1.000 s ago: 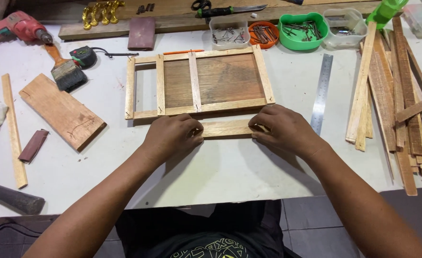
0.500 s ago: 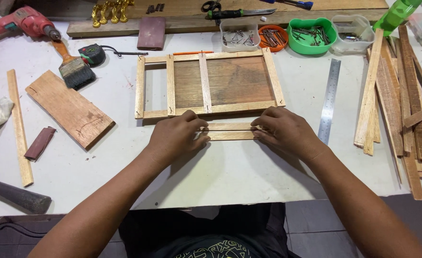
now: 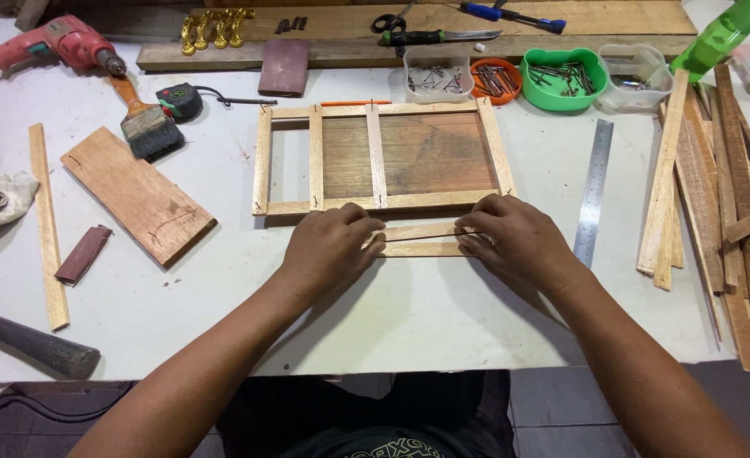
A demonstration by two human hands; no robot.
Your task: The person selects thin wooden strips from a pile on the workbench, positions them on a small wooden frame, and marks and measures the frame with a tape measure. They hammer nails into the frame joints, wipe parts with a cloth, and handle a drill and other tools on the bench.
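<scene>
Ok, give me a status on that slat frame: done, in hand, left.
Done: the wooden frame has its four outer rails and two upright slats joined, lying over a dark board. In hand: the left hand and right hand press two loose short strips together just in front of it. Left: those strips are not on the frame, and its right half has no slat.
</scene>
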